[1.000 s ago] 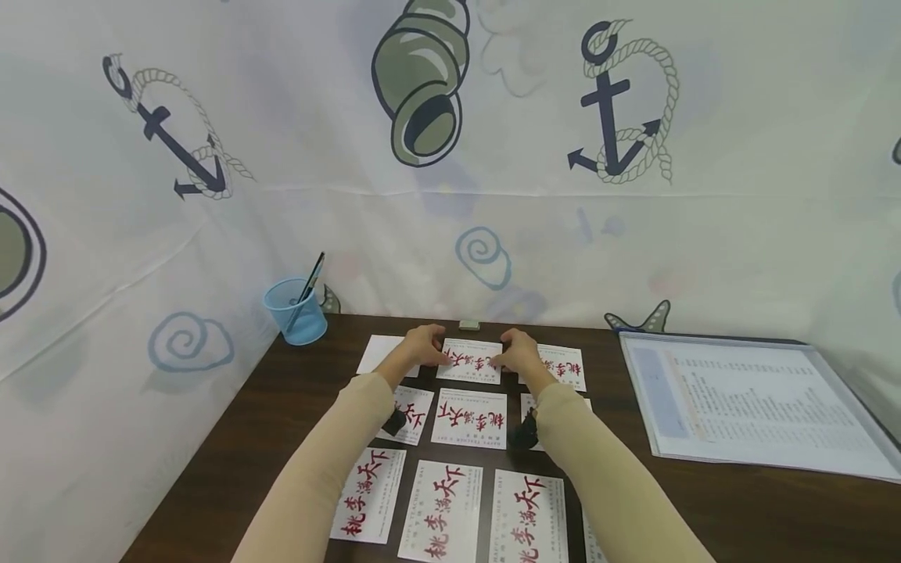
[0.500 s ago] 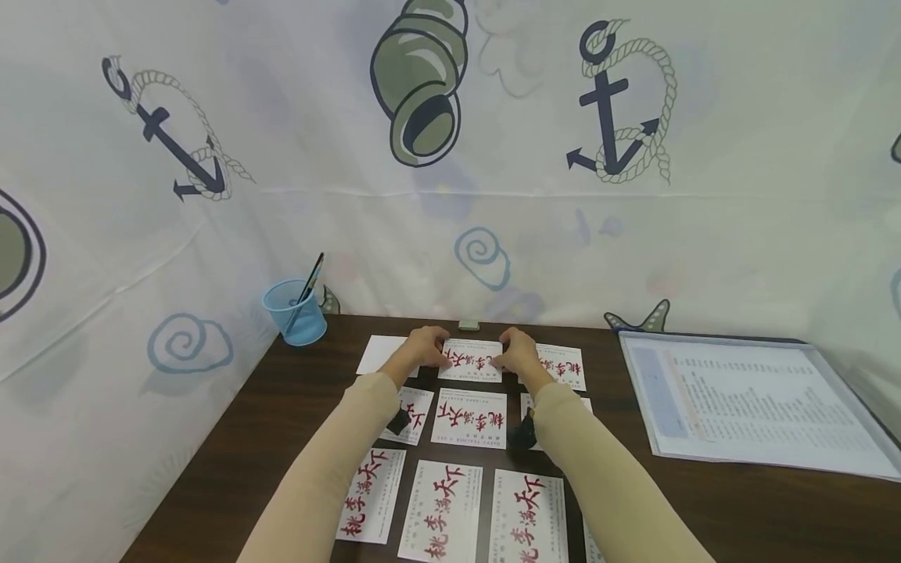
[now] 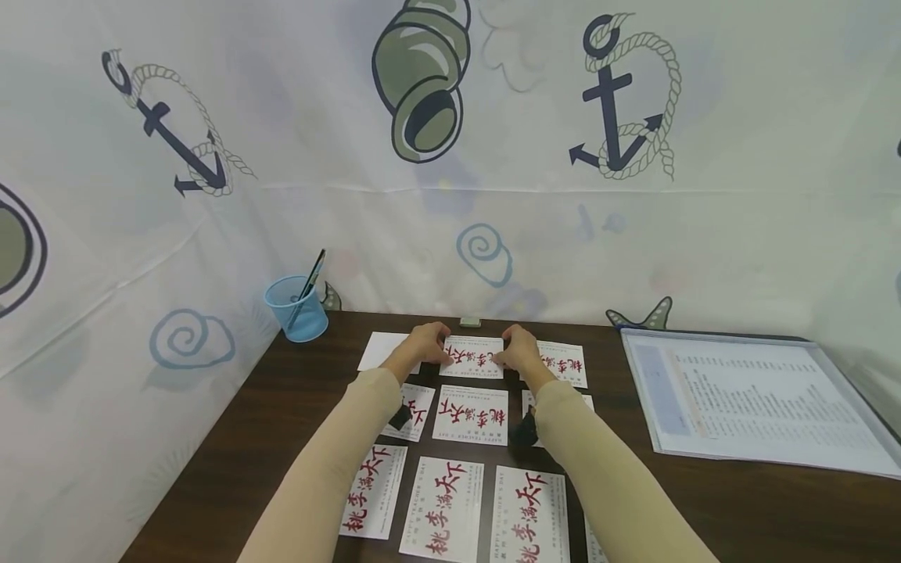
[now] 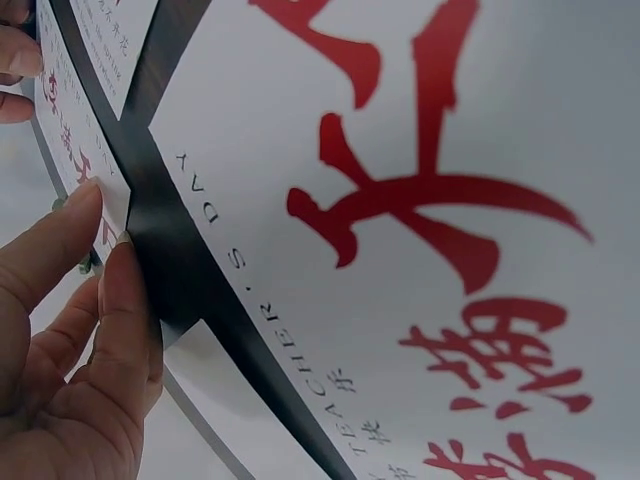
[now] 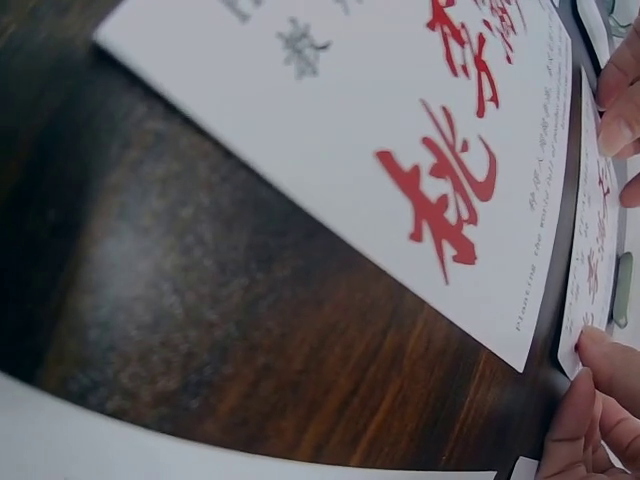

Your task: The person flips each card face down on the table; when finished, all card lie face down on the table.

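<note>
Several white cards with red characters lie in rows on a dark wooden table (image 3: 281, 407). Both hands are at the middle card of the far row (image 3: 473, 357). My left hand (image 3: 425, 345) pinches its left edge; in the left wrist view my thumb (image 4: 125, 300) and forefinger (image 4: 50, 240) meet at that card's corner (image 4: 112, 205). My right hand (image 3: 518, 352) holds its right edge, and its fingertips (image 5: 592, 395) touch the card's corner (image 5: 590, 270) in the right wrist view. The card lies flat on the table.
A blue mesh cup (image 3: 296, 310) with a pen stands at the back left. A clear folder with a printed sheet (image 3: 760, 399) lies at the right. A blank white card (image 3: 380, 350) and a small grey block (image 3: 470, 321) sit near the patterned curtain.
</note>
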A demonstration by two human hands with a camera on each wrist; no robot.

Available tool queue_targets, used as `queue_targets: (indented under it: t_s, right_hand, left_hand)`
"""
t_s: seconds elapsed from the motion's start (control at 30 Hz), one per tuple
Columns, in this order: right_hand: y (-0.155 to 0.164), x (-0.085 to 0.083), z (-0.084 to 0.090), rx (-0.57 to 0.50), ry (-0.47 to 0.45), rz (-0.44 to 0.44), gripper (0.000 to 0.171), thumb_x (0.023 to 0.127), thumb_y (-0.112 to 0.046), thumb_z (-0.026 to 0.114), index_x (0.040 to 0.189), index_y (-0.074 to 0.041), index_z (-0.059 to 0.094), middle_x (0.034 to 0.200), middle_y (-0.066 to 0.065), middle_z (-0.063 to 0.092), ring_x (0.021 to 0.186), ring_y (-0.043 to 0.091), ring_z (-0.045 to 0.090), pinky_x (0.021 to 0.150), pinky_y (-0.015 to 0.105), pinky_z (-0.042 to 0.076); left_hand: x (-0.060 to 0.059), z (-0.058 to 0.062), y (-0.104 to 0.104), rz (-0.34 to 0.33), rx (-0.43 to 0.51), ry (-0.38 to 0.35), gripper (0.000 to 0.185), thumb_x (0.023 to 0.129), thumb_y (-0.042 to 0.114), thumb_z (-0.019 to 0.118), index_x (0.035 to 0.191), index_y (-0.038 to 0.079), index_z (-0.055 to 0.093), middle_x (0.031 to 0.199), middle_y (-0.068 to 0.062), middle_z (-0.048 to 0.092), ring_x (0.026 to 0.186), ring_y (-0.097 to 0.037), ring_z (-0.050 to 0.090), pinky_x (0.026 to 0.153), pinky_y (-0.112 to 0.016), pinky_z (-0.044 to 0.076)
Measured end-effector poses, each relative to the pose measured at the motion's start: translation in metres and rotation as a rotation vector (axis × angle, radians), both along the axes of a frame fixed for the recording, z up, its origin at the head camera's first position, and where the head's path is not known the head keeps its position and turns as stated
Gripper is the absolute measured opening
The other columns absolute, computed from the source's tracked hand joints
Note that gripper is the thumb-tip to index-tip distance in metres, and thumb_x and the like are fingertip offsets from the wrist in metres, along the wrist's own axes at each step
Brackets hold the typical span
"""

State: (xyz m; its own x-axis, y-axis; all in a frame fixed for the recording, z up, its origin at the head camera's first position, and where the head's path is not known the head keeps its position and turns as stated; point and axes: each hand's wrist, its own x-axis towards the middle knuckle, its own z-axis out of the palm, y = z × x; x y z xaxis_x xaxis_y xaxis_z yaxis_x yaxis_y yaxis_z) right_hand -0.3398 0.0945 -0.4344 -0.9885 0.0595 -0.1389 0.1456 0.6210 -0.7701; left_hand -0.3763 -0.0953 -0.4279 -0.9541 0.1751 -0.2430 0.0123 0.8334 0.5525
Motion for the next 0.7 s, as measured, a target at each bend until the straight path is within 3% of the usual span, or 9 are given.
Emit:
queue_targets:
  t_s: [0.23,0.3,0.5,0.7]
  right_hand:
    - [-0.0003,-0.0003,-0.0004,-0.014,-0.021,0.018,0.049,0.08,-0.001,0.072,0.121,0.004,0.046,0.117,0.024,0.052,0.078,0.024,0.065,0.069,0.03,0.053]
    - [-0.0006,-0.0004,-0.0009,-0.017,-0.012,0.02,0.047,0.08,-0.001,0.071,0.12,0.003,0.045,0.109,0.023,0.054,0.076,0.023,0.064,0.068,0.031,0.053]
    - [0.0017,0.0023,-0.0015,-0.067,0.024,0.008,0.041,0.081,0.003,0.068,0.113,-0.001,0.043,0.084,0.011,0.053,0.065,0.019,0.056,0.059,0.028,0.048]
    - [0.0014,0.0062,-0.0017,-0.081,0.064,-0.017,0.038,0.083,0.0,0.066,0.114,-0.002,0.044,0.089,0.014,0.057,0.07,0.024,0.058,0.061,0.032,0.046]
  left_hand:
    - [0.0005,0.0019,0.0,0.001,-0.002,-0.009,0.063,0.073,0.012,0.08,0.129,0.008,0.052,0.094,-0.007,0.061,0.082,-0.02,0.058,0.08,-0.035,0.046]
    - [0.0017,0.002,-0.0002,0.006,0.002,-0.006,0.063,0.075,0.012,0.079,0.131,0.009,0.051,0.097,-0.008,0.061,0.086,-0.021,0.058,0.086,-0.036,0.046]
    - [0.006,0.0051,0.0007,-0.002,-0.012,0.032,0.065,0.075,0.012,0.079,0.132,0.008,0.049,0.095,-0.007,0.059,0.084,-0.02,0.055,0.085,-0.036,0.045]
    - [0.0077,0.003,-0.0002,0.021,0.061,0.044,0.066,0.072,0.006,0.08,0.13,0.007,0.048,0.095,-0.009,0.06,0.083,-0.021,0.057,0.083,-0.035,0.046]
